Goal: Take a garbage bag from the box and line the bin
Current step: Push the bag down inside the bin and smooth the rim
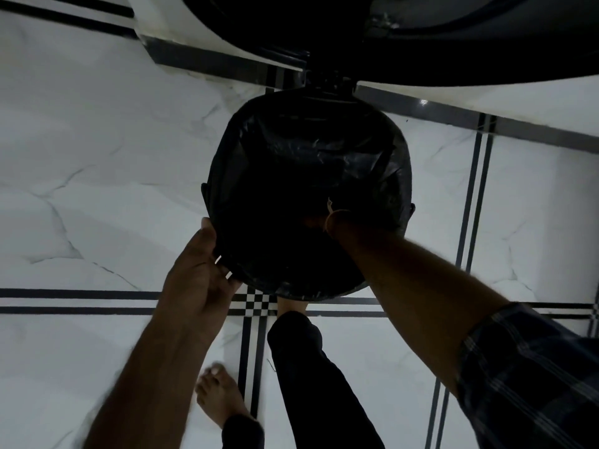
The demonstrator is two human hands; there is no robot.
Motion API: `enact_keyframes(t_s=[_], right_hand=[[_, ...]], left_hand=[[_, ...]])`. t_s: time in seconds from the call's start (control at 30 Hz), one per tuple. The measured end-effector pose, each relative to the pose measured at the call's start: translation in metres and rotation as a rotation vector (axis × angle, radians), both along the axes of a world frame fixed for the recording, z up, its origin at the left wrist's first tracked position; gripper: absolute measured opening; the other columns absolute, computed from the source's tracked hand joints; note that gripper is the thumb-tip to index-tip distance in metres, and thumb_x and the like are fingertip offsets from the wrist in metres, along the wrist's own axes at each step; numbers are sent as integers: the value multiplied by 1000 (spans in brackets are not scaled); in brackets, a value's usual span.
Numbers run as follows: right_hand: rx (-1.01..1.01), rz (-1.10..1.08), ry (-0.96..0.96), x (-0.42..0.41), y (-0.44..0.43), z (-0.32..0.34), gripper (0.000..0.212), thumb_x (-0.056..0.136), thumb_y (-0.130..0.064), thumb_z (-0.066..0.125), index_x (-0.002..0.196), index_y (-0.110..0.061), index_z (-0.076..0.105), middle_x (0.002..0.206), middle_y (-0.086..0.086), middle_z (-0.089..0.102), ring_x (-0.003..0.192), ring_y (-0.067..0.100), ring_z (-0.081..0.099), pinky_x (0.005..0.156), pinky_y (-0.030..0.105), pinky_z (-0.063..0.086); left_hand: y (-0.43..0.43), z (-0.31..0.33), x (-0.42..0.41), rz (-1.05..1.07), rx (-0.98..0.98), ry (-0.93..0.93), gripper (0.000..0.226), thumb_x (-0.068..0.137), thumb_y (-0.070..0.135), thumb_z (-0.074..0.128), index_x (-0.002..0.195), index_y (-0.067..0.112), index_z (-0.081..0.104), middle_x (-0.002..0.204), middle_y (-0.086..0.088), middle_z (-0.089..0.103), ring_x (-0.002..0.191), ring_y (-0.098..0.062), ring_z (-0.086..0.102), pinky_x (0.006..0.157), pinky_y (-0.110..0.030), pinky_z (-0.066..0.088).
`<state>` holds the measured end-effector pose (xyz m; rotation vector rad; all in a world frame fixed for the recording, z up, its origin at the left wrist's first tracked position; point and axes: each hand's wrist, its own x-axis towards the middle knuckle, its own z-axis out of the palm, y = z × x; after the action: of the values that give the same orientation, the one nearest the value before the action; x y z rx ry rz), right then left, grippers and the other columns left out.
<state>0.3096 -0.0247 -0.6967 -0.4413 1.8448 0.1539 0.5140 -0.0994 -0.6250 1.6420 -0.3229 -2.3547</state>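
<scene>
A round bin (409,202) stands on the floor below me, with a black garbage bag (308,157) spread inside it and folded over its rim. My left hand (197,273) pinches the bag's edge at the near left rim. My right hand (319,220) reaches down inside the bag and is mostly lost in the dark; only the wrist with a thin band shows. The box of bags is not in view.
White marble floor tiles (97,157) with black stripe borders surround the bin. A dark curved fixture on a white base (453,40) stands just behind it. My bare feet (220,396) and dark trouser legs are right in front of the bin.
</scene>
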Motion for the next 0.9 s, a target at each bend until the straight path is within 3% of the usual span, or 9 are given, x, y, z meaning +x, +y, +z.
enact_keyframes(t_s=[0.03, 0.13, 0.23, 0.33, 0.5, 0.6, 0.73, 0.83, 0.9], right_hand=[[-2, -11, -65, -1, 3, 11, 71, 104, -27, 55, 159, -2, 17, 167, 18, 19, 154, 36, 21, 124, 40, 16], [-109, 450, -4, 11, 1, 44, 49, 104, -25, 52, 147, -1, 48, 152, 20, 48, 142, 36, 44, 113, 38, 36], [-405, 289, 151, 12, -5, 87, 35, 100, -49, 53, 115, -24, 72, 120, 5, 72, 117, 28, 66, 98, 41, 53], [-521, 74, 135, -19, -26, 84, 50, 97, -61, 49, 137, -33, 62, 139, -2, 64, 132, 21, 57, 111, 38, 44], [-361, 83, 104, -54, -70, 36, 67, 101, -62, 39, 156, -24, 40, 160, 5, 42, 146, 29, 40, 121, 41, 30], [-321, 188, 211, -41, -61, 33, 57, 105, -48, 44, 151, -15, 46, 153, 12, 49, 141, 34, 46, 113, 39, 38], [-579, 139, 498, 15, -21, 63, 51, 97, -52, 50, 141, -25, 53, 137, 9, 62, 124, 37, 59, 92, 44, 54], [-295, 114, 248, 42, -7, 50, 70, 90, -77, 35, 150, -40, 35, 158, 5, 42, 141, 40, 41, 109, 58, 41], [-193, 17, 116, 38, -14, 35, 76, 94, -75, 37, 157, -34, 31, 164, 7, 34, 149, 39, 33, 119, 53, 32]], left_hand=[[0, 1, 0, 1, -6, -7, 26, 102, 35, 53, 113, 22, 72, 111, 3, 79, 107, -16, 74, 91, -41, 60], [1, 8, -3, -16, 4, -36, 25, 101, 38, 54, 109, 22, 72, 103, 4, 80, 100, -14, 76, 82, -37, 60], [0, 12, -4, -20, 14, -51, 27, 101, 40, 53, 109, 22, 72, 100, 5, 80, 96, -14, 77, 77, -36, 60], [0, 13, -6, -28, 8, -93, 27, 101, 40, 53, 112, 22, 71, 103, 4, 80, 99, -15, 76, 78, -38, 59], [-2, 11, -6, -26, 30, -110, 31, 100, 39, 54, 122, 21, 68, 110, 2, 79, 99, -16, 76, 71, -37, 61], [-2, 11, -6, -29, 27, -110, 34, 100, 39, 55, 125, 21, 67, 116, 0, 77, 102, -17, 76, 76, -38, 61], [-2, 14, -5, -39, 24, -115, 31, 101, 40, 54, 120, 21, 69, 110, 1, 78, 107, -18, 72, 81, -39, 58], [0, 13, -6, -39, 13, -113, 28, 102, 41, 52, 110, 22, 71, 100, 4, 80, 104, -17, 72, 80, -38, 57], [-1, 13, -7, -38, 8, -119, 27, 102, 39, 52, 112, 23, 71, 100, 4, 80, 104, -18, 73, 84, -41, 57]])
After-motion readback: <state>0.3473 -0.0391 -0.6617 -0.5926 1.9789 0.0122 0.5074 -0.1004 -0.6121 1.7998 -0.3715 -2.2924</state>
